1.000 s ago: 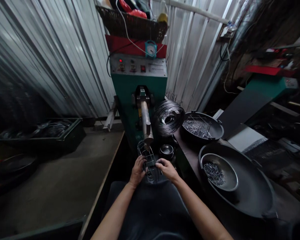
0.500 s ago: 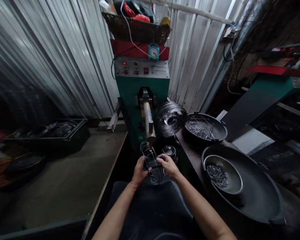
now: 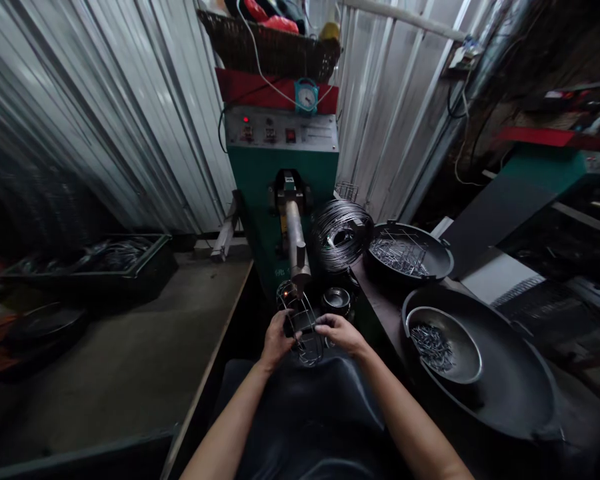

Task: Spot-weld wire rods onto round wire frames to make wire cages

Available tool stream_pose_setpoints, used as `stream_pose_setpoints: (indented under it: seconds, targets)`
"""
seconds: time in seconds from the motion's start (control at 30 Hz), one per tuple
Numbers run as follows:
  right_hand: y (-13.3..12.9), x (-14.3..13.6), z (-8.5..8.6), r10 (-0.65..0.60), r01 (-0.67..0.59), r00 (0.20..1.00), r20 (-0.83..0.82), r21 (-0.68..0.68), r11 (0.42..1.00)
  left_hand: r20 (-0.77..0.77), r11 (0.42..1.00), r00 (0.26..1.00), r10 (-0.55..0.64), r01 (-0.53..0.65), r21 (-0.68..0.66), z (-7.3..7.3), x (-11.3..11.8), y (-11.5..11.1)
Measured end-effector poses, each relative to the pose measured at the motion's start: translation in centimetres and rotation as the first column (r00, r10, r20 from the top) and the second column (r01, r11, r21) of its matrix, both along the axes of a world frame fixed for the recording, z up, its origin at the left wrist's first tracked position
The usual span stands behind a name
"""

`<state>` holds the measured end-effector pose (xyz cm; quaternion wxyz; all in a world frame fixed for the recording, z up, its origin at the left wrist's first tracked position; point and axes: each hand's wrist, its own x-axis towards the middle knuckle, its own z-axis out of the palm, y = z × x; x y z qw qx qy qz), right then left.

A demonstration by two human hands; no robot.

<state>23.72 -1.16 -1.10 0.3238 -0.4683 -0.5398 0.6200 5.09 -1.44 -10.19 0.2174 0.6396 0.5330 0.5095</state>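
Right hand (image 3: 341,332): fingertips now sit slightly nearer; an orange glow (image 3: 286,293) appears, far left on the wire basket (image 3: 307,328). Wire basket: one, far end under the tip of the machine arm (image 3: 295,233). Left hand (image 3: 277,340) clasps its left side; right thumb and forefinger pinch its right. Handling, I judge: both sides steady, fingers well clear of glow and tip.

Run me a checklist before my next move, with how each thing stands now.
1. Left bare hand holding the silvery, rounded wire cage: ok.
2. Right bare hand gripping the cage's right side firmly: cannot tell.
3. Cage touching the tip of the grey, cylindrical metal arm: cannot tell.
4. Both hands apart from the metal arm: ok.
5. Round red indicator light lit: ok.
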Motion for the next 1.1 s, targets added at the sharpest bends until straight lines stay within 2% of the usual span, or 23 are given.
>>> stream_pose_setpoints:
  seconds: [0.1, 0.27, 0.37, 0.47, 0.57, 0.7, 0.87, 1.0, 1.1]
  targets:
    - [-0.3, 0.3, 0.0, 0.009, -0.009, 1.000, -0.011, -0.002, 1.000, 0.021, 1.000, 1.000, -0.003, 0.002, 0.008, -0.3, 0.1, 0.3]
    - [1.4, -1.2, 0.4, -0.057, 0.058, 0.998, -0.015, 0.113, 0.992, 0.150, 0.997, 0.988, -0.025, 0.035, -0.065, -0.4, 0.1, 1.2]
    - [1.8, -1.3, 0.1, -0.057, 0.059, 0.998, -0.018, 0.107, 0.992, 0.207, 0.993, 0.978, -0.022, 0.045, -0.107, -0.2, 0.0, 1.2]
    - [0.7, -0.2, -0.3, -0.058, 0.060, 0.998, -0.028, 0.059, 0.996, 0.244, 0.991, 0.970, -0.021, 0.053, -0.123, 0.0, 0.0, 0.7]
    - [-0.9, 1.2, -0.6, -0.004, 0.004, 1.000, -0.017, 0.002, 1.000, 0.285, 0.991, 0.958, -0.005, 0.044, -0.128, 0.4, 0.2, 0.0]
    - [-1.7, 1.3, -0.1, 0.005, -0.003, 1.000, -0.030, 0.053, 0.999, 0.333, 0.985, 0.943, 0.017, 0.042, -0.169, 1.1, 0.5, -0.3]
    - [-0.2, -0.4, 0.7, -0.040, 0.045, 0.998, -0.051, 0.089, 0.995, 0.391, 0.971, 0.918, 0.071, 0.027, -0.238, 1.4, 0.4, 0.5]
    - [1.5, -1.5, 0.5, -0.072, 0.074, 0.997, -0.024, 0.151, 0.986, 0.486, 0.958, 0.868, 0.097, 0.051, -0.283, 1.3, 0.1, 1.3]
    - [2.4, -1.9, 0.2, -0.082, 0.083, 0.997, -0.006, 0.144, 0.986, 0.501, 0.952, 0.858, 0.114, 0.050, -0.303, 0.9, 0.0, 1.8]
